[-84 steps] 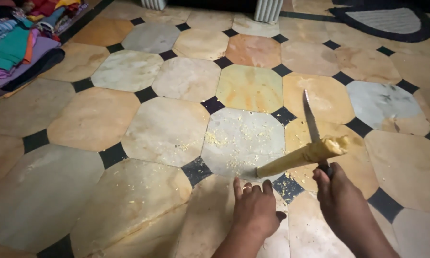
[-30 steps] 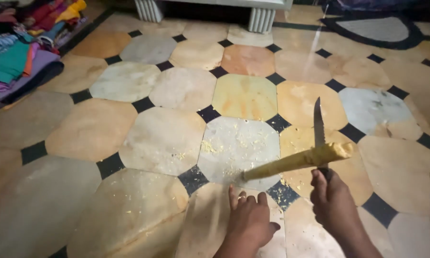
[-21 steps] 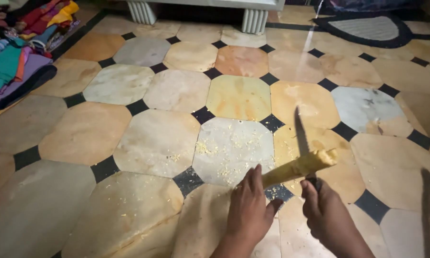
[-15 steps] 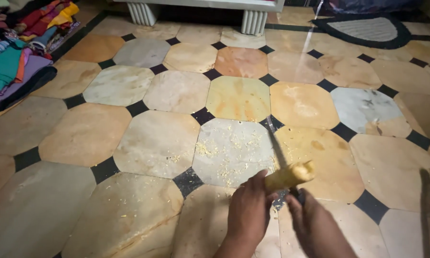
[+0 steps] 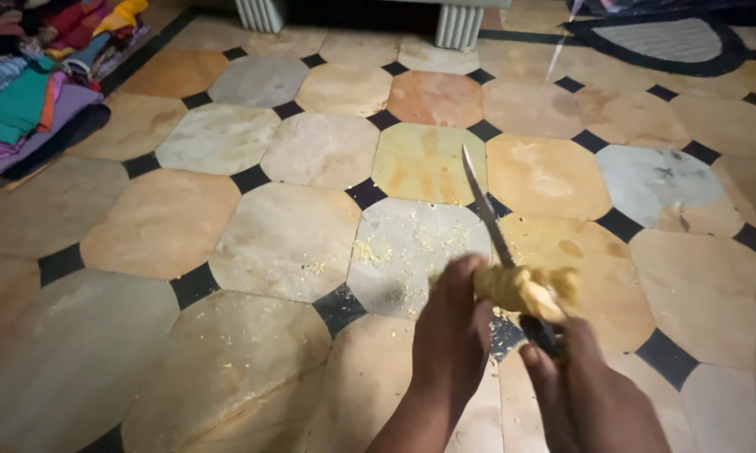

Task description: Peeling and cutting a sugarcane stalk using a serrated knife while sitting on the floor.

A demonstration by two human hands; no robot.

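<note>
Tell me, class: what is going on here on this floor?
A person crouches over a tiled floor. The left hand grips a yellowish stick, and the right hand holds a knife with its blade against the stick. Pale shavings lie scattered on the tiles. Folded clothes sit at the far left.

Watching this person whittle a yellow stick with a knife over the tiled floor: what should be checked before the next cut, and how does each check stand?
1. Left hand grips the yellow stick: ok.
2. Right hand holds the knife handle: ok.
3. Blade points away from the body: ok.
4. Left fingers clear of the blade edge: cannot tell, blurred.
5. Shavings lie on the floor tiles, away from the clothes pile: ok.
</note>
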